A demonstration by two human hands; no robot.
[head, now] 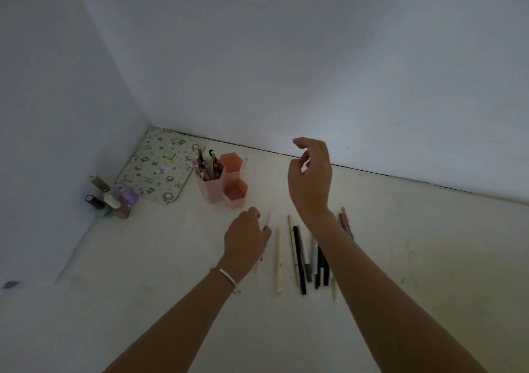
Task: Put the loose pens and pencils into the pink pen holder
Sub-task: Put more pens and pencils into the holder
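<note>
The pink pen holder [210, 189] stands on the white table toward the back left, made of three hexagonal cups. Its tallest cup holds several pens [207, 166]; the other two cups [235, 192] look empty. Loose pens lie in a row in front of me: a cream pen [278, 258], a long black pen [299, 258], a mixed cluster [316, 267] and pink ones [346, 222] partly hidden by my right arm. My left hand [246, 238] rests knuckles up, fingers curled over a thin white pen [268, 220]. My right hand [310, 178] hovers above the table, fingers apart and empty.
A patterned mat [160, 166] lies in the back left corner. Several small nail-polish bottles [113, 199] stand next to it by the left wall. White walls close off the table at the back and on the left.
</note>
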